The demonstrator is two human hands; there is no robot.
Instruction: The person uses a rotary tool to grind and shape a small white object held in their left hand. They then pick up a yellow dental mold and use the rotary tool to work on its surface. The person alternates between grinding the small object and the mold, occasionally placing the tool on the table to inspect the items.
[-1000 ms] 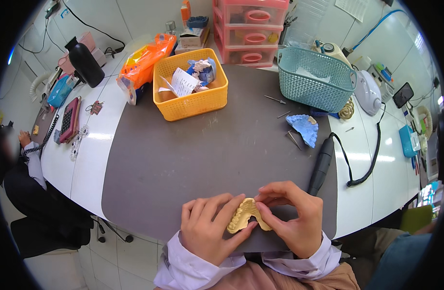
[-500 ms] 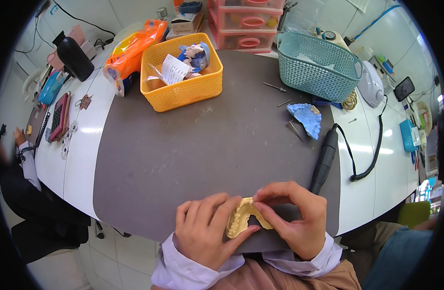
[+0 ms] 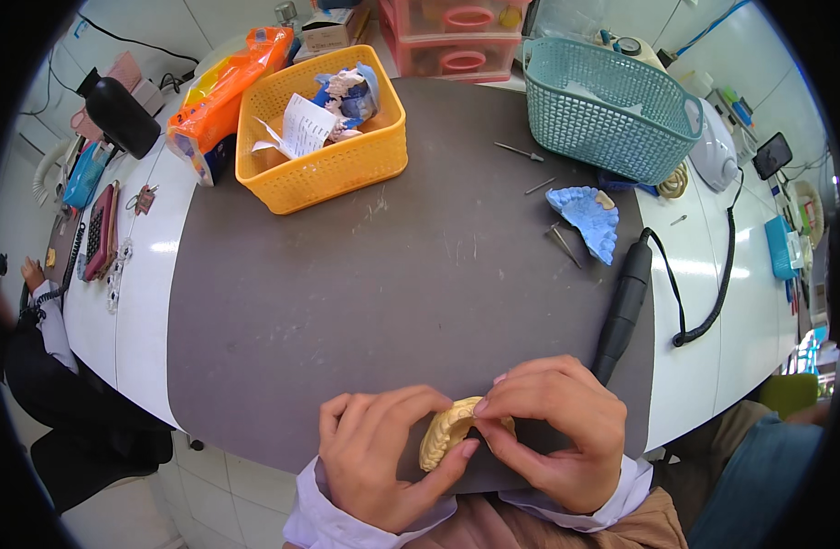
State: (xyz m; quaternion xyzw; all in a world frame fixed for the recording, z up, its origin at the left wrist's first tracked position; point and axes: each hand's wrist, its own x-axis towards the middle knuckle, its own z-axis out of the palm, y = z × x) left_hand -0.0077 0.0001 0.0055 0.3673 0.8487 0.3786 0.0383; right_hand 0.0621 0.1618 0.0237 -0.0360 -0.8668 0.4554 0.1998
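A yellow horseshoe-shaped dental cast (image 3: 445, 431) is held at the near edge of the grey mat, its row of teeth showing on the left side. My left hand (image 3: 376, 455) grips that side, fingertips on the outer rim and thumb at the inner edge. With thumb and fingers pinched together, my right hand (image 3: 566, 430) touches the front of the arch; its fingers hide much of the right side. Whether something tiny lies in that pinch, I cannot tell. A black rotary handpiece (image 3: 621, 316) lies just beyond my right hand.
On the grey mat (image 3: 347, 302) are a yellow basket (image 3: 324, 178) with papers and cast pieces, a teal basket (image 3: 612, 123), a blue dental cast (image 3: 586, 220) and several metal burs (image 3: 519, 151). A coiled cord (image 3: 717, 302) runs right. Another person's arm (image 3: 52, 316) rests at far left.
The cast has tilted and sits slightly lower and nearer to me, with less of its right arm showing. Both hands have stayed on it. The whole view has shifted a little.
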